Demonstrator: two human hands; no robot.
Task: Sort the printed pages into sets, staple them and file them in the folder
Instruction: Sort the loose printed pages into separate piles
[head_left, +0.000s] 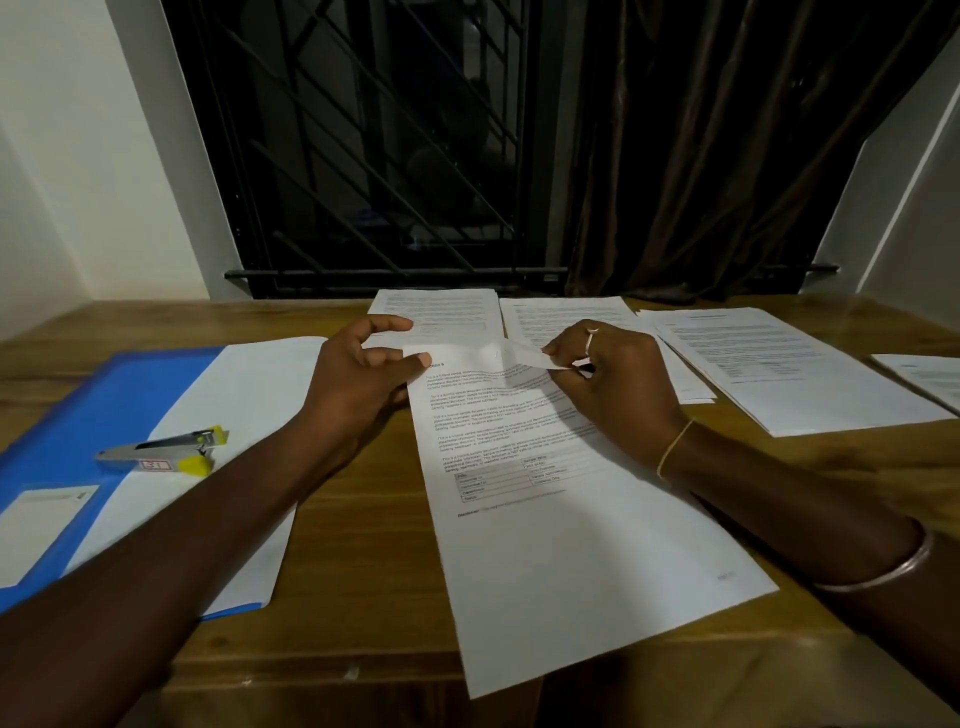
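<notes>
Smooth white page (571, 545), curled corner (524, 357), wooden table (363, 571)

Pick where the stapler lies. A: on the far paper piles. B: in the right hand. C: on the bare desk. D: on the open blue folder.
D: the stapler rests on the open folder, while the left hand and right hand hold the page.
</notes>
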